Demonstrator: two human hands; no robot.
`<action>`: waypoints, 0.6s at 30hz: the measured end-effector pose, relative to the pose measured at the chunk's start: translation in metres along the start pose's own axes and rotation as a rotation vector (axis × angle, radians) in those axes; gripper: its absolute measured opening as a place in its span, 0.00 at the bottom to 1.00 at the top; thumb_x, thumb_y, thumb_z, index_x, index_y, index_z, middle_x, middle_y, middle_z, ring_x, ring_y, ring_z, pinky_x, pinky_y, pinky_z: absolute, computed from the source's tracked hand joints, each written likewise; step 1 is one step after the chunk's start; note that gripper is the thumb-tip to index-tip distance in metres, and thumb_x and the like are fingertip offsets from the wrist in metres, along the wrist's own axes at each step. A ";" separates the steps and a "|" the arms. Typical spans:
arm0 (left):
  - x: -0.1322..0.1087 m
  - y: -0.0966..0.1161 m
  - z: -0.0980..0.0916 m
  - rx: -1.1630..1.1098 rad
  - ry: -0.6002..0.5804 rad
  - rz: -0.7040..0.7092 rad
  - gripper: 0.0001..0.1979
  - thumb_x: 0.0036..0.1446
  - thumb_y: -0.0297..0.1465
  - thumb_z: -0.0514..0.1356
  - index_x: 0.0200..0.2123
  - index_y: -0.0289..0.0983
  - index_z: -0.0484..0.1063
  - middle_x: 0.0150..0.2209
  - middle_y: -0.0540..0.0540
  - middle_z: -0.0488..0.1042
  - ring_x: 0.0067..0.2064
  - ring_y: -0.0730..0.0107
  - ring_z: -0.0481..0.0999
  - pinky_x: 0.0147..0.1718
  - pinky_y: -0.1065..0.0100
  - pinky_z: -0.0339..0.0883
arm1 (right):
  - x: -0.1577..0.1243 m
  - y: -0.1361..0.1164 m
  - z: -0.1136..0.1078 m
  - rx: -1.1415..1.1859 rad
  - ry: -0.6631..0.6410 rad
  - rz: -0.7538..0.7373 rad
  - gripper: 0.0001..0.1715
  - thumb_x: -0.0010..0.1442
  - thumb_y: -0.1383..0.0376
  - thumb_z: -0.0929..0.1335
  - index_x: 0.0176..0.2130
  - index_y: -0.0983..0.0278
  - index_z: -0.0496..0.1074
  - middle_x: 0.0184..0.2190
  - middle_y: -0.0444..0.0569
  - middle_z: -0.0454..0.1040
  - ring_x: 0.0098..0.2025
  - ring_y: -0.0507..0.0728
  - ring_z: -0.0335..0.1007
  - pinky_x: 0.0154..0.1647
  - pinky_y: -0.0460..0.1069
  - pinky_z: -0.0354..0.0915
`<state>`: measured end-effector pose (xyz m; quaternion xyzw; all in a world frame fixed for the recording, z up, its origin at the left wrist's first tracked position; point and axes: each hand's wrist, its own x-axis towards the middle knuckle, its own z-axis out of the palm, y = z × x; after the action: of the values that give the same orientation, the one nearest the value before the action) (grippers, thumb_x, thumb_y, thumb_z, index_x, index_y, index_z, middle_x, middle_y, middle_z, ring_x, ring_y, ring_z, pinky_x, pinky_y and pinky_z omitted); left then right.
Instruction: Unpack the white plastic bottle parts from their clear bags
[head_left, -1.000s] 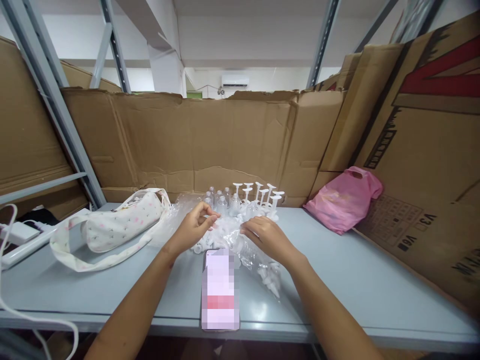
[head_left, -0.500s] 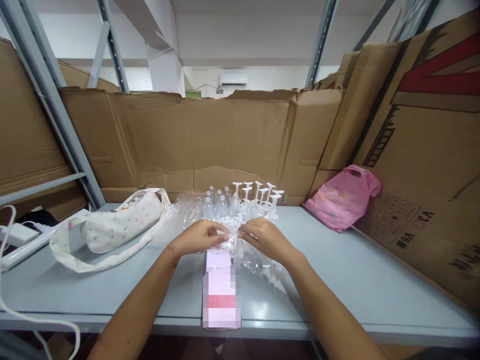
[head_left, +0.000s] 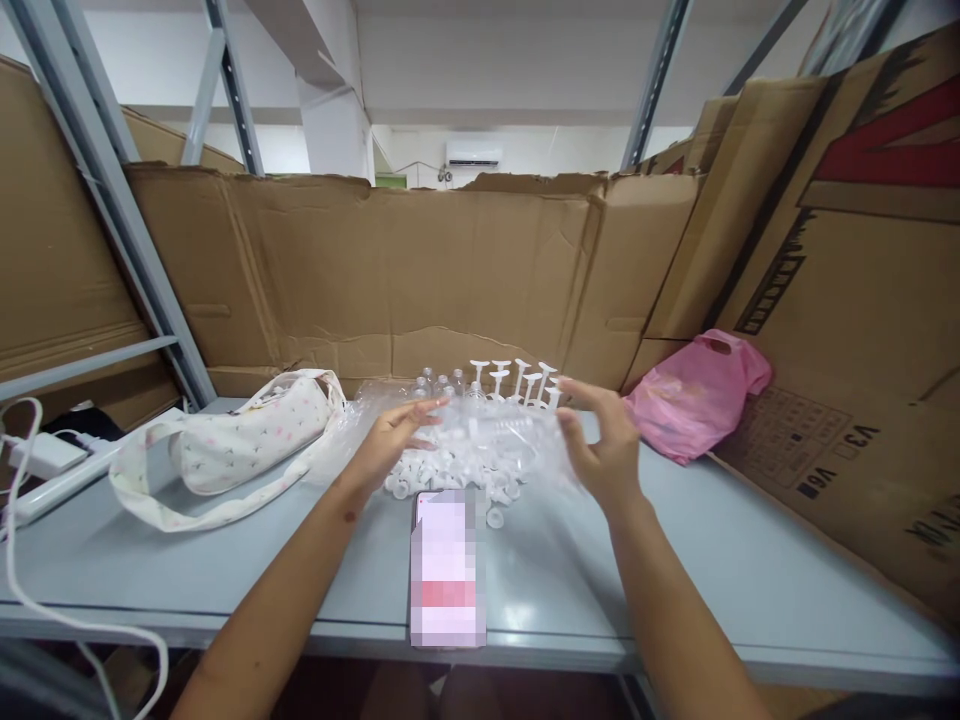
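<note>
A clear plastic bag point(head_left: 510, 435) is spread between my two hands, blurred by motion. My left hand point(head_left: 397, 432) is at the bag's left side, fingers apart; whether they touch the film is hard to tell. My right hand point(head_left: 606, 440) is raised at the bag's right edge, thumb and fingers apart. Below the bag lies a pile of small white caps point(head_left: 442, 472), with one cap point(head_left: 495, 518) nearer the front. Behind it stand several clear bottles point(head_left: 457, 380) and white pump heads point(head_left: 521, 375), partly hidden. A phone point(head_left: 448, 570) lies in front.
On the left lie a white patterned fabric bag point(head_left: 247, 445), a power strip point(head_left: 97, 475) and a white cable point(head_left: 82, 628). A pink plastic bag point(head_left: 701, 395) rests at the right beside a large carton point(head_left: 885, 330). Cardboard point(head_left: 420, 260) walls the back.
My hands have moved apart, the right one up and to the right. The clear bag has lifted and spread, and the pile of caps now shows below it. The view has shifted slightly.
</note>
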<state>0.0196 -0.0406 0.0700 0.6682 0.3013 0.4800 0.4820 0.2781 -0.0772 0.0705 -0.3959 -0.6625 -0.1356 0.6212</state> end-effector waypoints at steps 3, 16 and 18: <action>0.003 0.000 -0.003 -0.173 0.114 -0.008 0.24 0.57 0.46 0.53 0.51 0.39 0.69 0.58 0.40 0.63 0.50 0.59 0.71 0.37 0.64 0.72 | 0.005 0.009 -0.005 0.326 0.208 0.353 0.26 0.57 0.48 0.63 0.49 0.59 0.67 0.45 0.52 0.72 0.46 0.59 0.69 0.50 0.57 0.63; 0.012 -0.027 0.004 -0.219 0.018 -0.098 0.28 0.57 0.47 0.52 0.59 0.45 0.59 0.58 0.40 0.62 0.48 0.63 0.71 0.41 0.65 0.67 | -0.005 0.002 0.028 1.040 -0.189 1.047 0.27 0.54 0.51 0.67 0.51 0.52 0.56 0.44 0.47 0.67 0.43 0.61 0.75 0.46 0.61 0.70; 0.010 -0.028 0.004 -0.126 -0.039 -0.099 0.33 0.54 0.44 0.58 0.61 0.47 0.54 0.59 0.39 0.60 0.51 0.62 0.69 0.43 0.64 0.66 | -0.006 0.003 0.029 1.044 -0.160 1.053 0.23 0.54 0.55 0.68 0.48 0.53 0.58 0.40 0.44 0.67 0.42 0.60 0.75 0.48 0.60 0.69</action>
<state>0.0292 -0.0231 0.0470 0.6301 0.2936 0.4606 0.5520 0.2591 -0.0573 0.0585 -0.3231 -0.4068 0.5413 0.6611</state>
